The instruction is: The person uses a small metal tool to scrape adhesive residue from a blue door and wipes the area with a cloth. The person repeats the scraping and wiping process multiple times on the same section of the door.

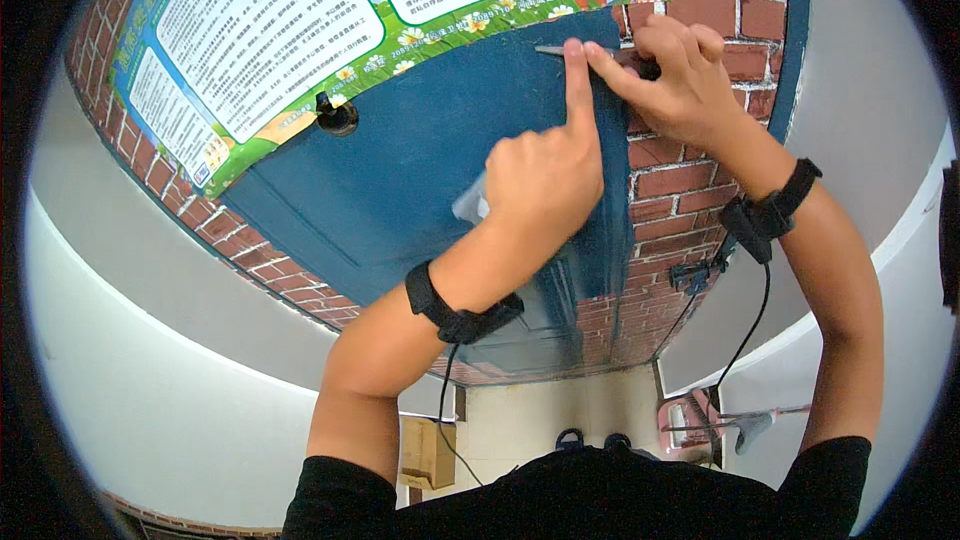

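Observation:
A thin pointed metal blade (551, 51) lies against the upper part of a blue door (420, 157), its tip to the left. My right hand (679, 71) grips this tool by a dark handle largely covered by the fingers; whether it is scissors or a knife, I cannot tell. With its index finger stretched upward, my left hand (551, 172) touches the blade area, and its other fingers are curled. Beside those curled fingers shows a crumpled white translucent piece (470, 202); whether the hand holds it is hidden. Just above the blade runs the lower edge of a printed poster (375, 52).
A black hook or knob (337, 116) protrudes below the poster. Brick-pattern covering (667, 187) borders the door. Black straps with cables circle both wrists. On the floor are a cardboard box (429, 454) at left and a pink dustpan (682, 424) at right.

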Motion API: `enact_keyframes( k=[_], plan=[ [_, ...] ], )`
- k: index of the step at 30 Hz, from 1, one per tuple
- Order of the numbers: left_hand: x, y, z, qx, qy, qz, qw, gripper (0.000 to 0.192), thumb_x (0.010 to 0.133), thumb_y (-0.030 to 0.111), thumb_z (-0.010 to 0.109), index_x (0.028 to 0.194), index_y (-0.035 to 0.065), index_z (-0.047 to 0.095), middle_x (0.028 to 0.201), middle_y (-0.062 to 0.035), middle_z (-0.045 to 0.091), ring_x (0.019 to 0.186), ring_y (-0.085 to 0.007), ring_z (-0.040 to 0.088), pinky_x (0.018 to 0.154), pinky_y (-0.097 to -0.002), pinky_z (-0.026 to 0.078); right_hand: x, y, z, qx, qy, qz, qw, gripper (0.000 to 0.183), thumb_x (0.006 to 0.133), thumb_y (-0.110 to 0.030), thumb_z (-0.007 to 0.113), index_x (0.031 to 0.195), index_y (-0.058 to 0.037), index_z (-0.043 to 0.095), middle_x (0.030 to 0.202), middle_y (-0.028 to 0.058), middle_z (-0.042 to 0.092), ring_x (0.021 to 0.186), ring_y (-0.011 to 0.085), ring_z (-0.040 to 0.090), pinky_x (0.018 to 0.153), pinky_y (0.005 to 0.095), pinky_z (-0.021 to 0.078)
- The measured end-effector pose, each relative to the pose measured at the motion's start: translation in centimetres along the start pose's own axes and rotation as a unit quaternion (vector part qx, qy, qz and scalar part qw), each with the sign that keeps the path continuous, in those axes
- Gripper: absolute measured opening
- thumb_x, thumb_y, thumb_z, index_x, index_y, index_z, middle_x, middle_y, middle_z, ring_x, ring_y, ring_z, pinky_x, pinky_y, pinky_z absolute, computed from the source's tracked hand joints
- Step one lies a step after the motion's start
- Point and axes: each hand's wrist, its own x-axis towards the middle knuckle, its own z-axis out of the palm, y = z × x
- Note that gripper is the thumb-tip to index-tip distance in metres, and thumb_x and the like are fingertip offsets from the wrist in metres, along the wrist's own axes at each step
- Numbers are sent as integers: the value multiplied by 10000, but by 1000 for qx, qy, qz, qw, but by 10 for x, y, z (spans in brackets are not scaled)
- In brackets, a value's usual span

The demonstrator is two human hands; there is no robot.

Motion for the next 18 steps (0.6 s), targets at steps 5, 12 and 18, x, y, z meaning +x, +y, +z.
enact_keyframes(
  k=[5,12,18],
  plan=[
    [2,2,0,-11,-74,37,996,888,835,169,624,1591,-121,259,510,-64,625,388,-188,601,377,-370,477,-2,1,-5,18,46,-55,997,502,902,-228,634,1399,-292,639,1172,25,606,1137,191,573,890,390,301],
    [4,-1,1,-6,-164,23,986,880,867,218,644,1596,-99,268,517,-87,632,406,-234,617,398,-397,491,2,5,-1,-19,88,-113,989,471,927,-214,618,1390,-295,640,1179,49,617,1142,198,583,885,391,319],
    [-1,-2,3,-22,-69,19,997,897,830,170,624,1584,-140,249,512,-64,626,371,-182,584,376,-360,473,7,1,-1,4,52,-71,996,459,908,-219,635,1360,-296,655,1093,28,597,1099,190,580,872,388,312]
  ],
)
